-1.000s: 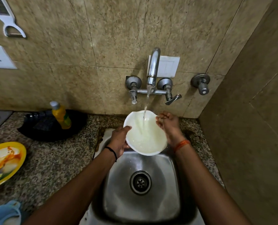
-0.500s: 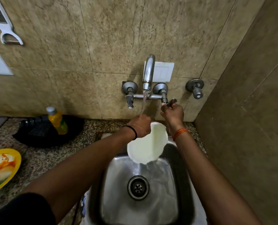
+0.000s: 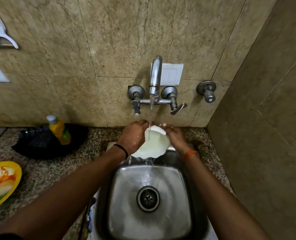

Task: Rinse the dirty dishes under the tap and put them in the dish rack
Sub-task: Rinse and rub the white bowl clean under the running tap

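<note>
A white bowl (image 3: pixel 153 145) is held tilted under the running tap (image 3: pixel 155 78), above the back edge of the steel sink (image 3: pixel 126 196). My left hand (image 3: pixel 134 135) grips its left rim and my right hand (image 3: pixel 175 137) holds its right rim. Water falls into the bowl and spills from its lower edge into the sink. A yellow plate (image 3: pixel 1 184) with food remains lies on the counter at far left.
A yellow soap bottle (image 3: pixel 59 129) stands in a black tray (image 3: pixel 40 148) on the granite counter (image 3: pixel 57 174). Tap levers (image 3: pixel 177 108) and a separate valve (image 3: pixel 207 91) stick out from the tiled wall. A side wall closes in on the right.
My right hand has come down from the tap lever onto the bowl's rim. The bowl has been lifted back under the stream, and water now pours over its lower edge.
</note>
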`<action>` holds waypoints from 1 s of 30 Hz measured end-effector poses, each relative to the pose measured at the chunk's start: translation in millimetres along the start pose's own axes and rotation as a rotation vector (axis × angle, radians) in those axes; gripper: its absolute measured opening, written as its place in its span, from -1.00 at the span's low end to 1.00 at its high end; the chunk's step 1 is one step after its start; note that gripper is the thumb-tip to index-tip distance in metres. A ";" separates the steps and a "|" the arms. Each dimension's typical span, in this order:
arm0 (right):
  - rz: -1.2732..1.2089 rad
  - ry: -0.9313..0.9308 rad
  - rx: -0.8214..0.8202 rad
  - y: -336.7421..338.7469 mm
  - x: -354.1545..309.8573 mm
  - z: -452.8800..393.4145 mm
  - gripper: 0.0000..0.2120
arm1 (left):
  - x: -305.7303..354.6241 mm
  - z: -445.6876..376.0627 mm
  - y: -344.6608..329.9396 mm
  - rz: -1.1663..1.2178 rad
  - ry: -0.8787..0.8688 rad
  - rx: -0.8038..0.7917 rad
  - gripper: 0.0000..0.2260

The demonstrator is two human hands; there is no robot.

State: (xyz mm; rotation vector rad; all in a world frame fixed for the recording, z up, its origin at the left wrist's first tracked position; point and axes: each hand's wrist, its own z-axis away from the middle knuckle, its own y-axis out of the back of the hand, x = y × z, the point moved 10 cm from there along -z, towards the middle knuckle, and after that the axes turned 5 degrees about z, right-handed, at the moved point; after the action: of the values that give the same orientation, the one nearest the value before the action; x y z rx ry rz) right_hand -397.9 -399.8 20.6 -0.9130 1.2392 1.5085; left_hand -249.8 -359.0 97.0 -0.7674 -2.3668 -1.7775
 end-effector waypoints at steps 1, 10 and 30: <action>-0.043 0.001 0.042 3.4 1.7 -2.1 -0.74 | -3.1 5.3 0.2 0.026 -0.001 0.025 -0.59; 0.020 0.119 0.368 42.0 -59.4 -8.4 -0.78 | 2.8 8.0 5.9 0.018 -0.043 0.081 -0.56; -0.048 0.018 -0.499 -64.3 14.6 103.4 -0.66 | -50.2 76.3 54.3 0.497 0.063 0.131 -0.58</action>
State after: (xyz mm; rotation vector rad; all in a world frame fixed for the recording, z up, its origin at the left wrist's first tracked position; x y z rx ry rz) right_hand -337.9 -293.2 11.1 -1.2682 0.8538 1.8104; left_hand -165.1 -295.0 102.3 -1.1363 -1.9931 -1.4051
